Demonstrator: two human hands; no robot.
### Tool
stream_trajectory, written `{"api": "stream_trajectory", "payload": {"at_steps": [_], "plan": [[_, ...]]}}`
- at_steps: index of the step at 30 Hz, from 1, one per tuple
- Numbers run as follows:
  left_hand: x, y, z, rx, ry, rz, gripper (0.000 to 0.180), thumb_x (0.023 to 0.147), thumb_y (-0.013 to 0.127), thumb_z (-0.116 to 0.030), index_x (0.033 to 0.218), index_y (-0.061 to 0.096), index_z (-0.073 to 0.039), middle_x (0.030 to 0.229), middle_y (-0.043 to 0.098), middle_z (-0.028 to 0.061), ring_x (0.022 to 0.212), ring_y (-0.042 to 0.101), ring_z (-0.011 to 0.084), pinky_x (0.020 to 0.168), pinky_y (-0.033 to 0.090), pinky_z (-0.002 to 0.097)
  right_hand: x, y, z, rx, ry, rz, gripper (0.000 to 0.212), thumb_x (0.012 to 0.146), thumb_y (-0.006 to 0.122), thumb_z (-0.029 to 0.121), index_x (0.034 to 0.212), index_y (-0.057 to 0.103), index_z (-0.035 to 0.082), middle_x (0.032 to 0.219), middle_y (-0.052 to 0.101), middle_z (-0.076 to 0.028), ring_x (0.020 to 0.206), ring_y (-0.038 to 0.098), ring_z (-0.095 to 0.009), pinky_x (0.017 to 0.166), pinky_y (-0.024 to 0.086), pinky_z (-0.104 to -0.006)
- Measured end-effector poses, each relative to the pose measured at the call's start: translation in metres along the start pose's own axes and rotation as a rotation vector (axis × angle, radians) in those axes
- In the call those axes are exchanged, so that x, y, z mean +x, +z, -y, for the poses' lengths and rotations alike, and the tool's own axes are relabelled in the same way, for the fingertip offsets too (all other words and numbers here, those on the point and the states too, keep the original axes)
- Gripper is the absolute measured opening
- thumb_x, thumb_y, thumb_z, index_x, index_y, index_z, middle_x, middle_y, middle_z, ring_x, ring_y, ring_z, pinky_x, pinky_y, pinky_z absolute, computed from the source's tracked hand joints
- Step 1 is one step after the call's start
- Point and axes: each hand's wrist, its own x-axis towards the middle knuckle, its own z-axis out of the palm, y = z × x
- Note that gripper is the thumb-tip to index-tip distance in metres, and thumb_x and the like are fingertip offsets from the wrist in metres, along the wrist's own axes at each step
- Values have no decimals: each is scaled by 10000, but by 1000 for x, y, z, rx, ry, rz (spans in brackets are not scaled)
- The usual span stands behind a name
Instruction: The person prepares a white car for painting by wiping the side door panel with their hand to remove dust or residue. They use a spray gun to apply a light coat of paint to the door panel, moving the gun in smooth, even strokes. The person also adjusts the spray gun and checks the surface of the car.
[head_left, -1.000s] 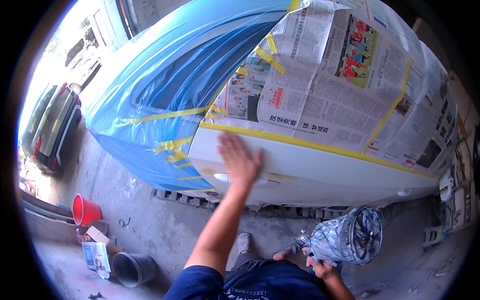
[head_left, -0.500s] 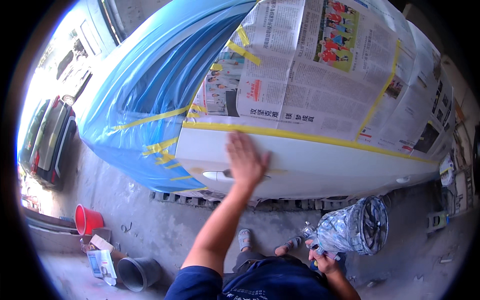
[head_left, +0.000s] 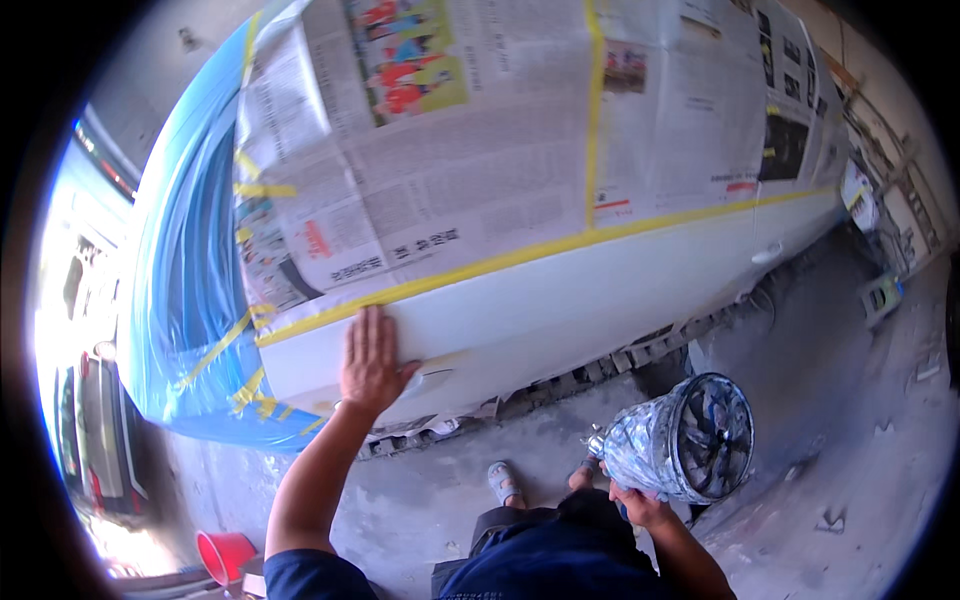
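My left hand lies flat with fingers stretched on the pale white car panel. Its fingertips reach the yellow masking tape along the panel's upper edge. A door handle shows beside my thumb, partly covered by the hand. At lower right, my right hand grips a paint spray gun whose large cup is wrapped in stained, crinkled film. The cup's dark round end faces up toward me, and the fingers are partly hidden beneath it.
Newspaper masks the car above the tape, and blue film covers its left end. A red bucket stands at lower left. Another vehicle is beyond it. A small green-grey object sits at the right.
The view has turned, so the car appears farther left and tilted. My left hand stays flat on the panel but sits nearer the handle's left part. The right hand keeps the spray gun.
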Motion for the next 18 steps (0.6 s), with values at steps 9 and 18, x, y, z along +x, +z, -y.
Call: {"api": "stream_trajectory", "payload": {"at_steps": [9, 18], "plan": [[153, 36, -140, 137, 534, -19, 782, 901, 473, -558, 1447, 348, -12, 1559, 232, 147, 1457, 164, 315, 1191, 117, 461, -6, -3, -18, -25, 80, -215, 233, 919, 547, 89, 1118, 595, -22, 894, 600, -85, 742, 548, -173, 687, 477, -320], [276, 51, -253, 215, 716, -28, 763, 963, 364, -532, 1495, 212, -7, 1589, 119, 142, 1473, 82, 295, 1195, 78, 438, -16, 9, -24, -28, 203, -491, 269, 884, 572, 92, 1133, 598, -7, 972, 595, -107, 840, 540, -224, 758, 463, -355]]}}
